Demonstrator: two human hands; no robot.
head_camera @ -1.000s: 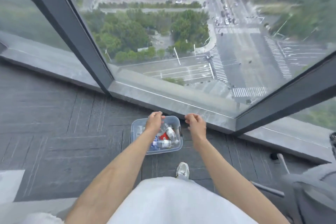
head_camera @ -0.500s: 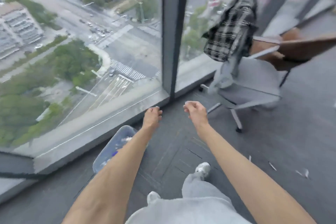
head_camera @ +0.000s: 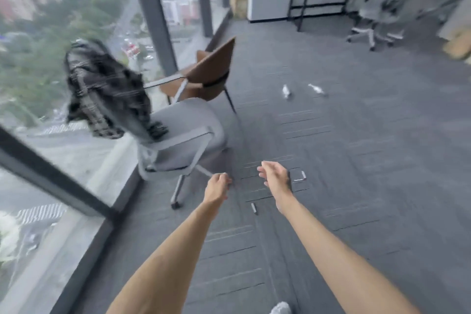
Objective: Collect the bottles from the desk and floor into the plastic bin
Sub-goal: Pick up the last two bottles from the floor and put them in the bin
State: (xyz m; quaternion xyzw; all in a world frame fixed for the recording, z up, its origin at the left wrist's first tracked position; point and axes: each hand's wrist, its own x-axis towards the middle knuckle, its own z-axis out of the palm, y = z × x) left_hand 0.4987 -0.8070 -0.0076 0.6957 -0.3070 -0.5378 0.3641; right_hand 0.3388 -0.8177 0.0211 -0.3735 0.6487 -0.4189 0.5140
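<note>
Left hand (head_camera: 216, 187) and right hand (head_camera: 275, 178) empty, fingers loosely curled. Bottles (head_camera: 286, 91) lie well ahead on the carpet; likely hazard: tripping on grey chair (head_camera: 178, 140) legs while approaching

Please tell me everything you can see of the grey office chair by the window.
The grey office chair stands upright on the dark carpet beside the window. Its seat looks padded fabric; the armrests and legs are pale, with a dark castor. A black-and-white plaid garment hangs over its backrest.
</note>
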